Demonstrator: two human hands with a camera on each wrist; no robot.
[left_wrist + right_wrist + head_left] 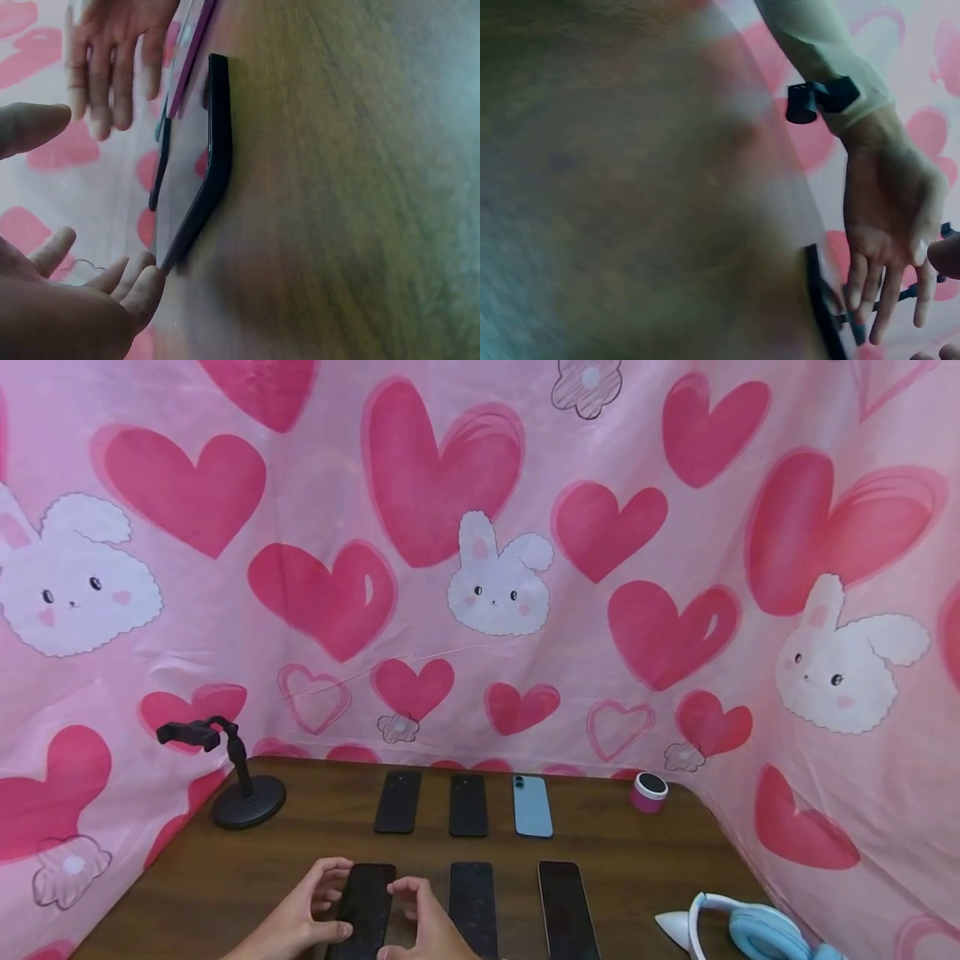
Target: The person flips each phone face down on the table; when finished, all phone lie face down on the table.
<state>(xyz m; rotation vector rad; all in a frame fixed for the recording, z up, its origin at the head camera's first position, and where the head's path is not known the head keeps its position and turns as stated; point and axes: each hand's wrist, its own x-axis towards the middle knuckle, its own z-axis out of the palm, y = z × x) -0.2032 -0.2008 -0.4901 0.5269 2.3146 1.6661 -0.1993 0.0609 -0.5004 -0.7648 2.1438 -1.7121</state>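
A dark phone (365,906) lies face up on the brown table, between both hands. My left hand (303,914) is at its left edge, fingers loosely bent and thumb by its lower part; in the left wrist view, fingertips (154,281) reach one end of the phone (217,142). At the phone's right edge is my right hand (427,922), fingers loosely bent, with a fingertip near the upper corner. The left wrist view shows the right hand (120,60) with extended fingers, apart from the phone. In the right wrist view the left hand (889,210) also has extended fingers.
Right of the hands lie a second dark phone (472,902) and a third (567,906). Behind are two black phones (397,802) and a light blue one (532,806). A black stand (249,799), pink jar (648,793) and cat-ear headphones (765,931) stand around.
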